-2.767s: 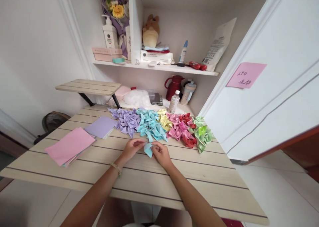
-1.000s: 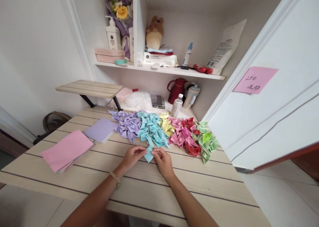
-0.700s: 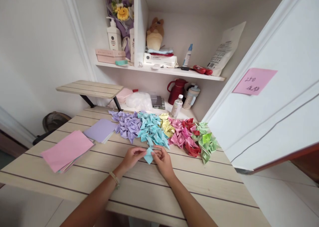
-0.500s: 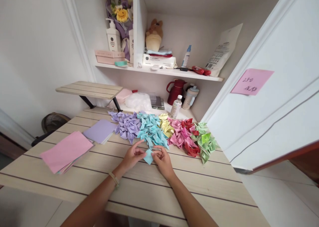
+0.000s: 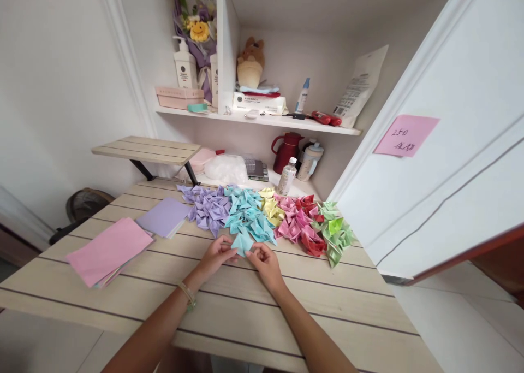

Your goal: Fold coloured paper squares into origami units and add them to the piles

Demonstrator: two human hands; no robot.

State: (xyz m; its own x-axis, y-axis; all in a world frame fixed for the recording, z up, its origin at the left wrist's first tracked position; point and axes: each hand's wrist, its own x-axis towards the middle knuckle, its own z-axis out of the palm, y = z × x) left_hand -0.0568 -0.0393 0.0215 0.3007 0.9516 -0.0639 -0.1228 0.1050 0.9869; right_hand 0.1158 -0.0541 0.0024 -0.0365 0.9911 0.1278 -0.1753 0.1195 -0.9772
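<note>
A small folded piece of light blue origami paper (image 5: 242, 243) is held above the table between both hands. My left hand (image 5: 216, 254) pinches its left edge, thumb in front and fingers behind. My right hand (image 5: 264, 257) grips its lower right side in the same way. Just beyond the hands lie folded blue paper pieces (image 5: 248, 212) in a heap. Purple folded pieces (image 5: 208, 206) lie to the left of these, and yellow ones (image 5: 271, 206) to the right. Farther right are pink and red folded pieces (image 5: 301, 223), then green ones (image 5: 338, 231).
Pink paper sheets (image 5: 110, 247) and purple sheets (image 5: 164, 216) are stacked at the left. A small raised stand (image 5: 147, 148) is behind them. At the back stand a clear bottle (image 5: 287, 177) and a red jug (image 5: 286, 152), under a loaded shelf (image 5: 262, 119).
The blue paper has gone from a small diamond with its point down to a wider shape with its peak up. Both hands have shifted their hold and stay close together.
</note>
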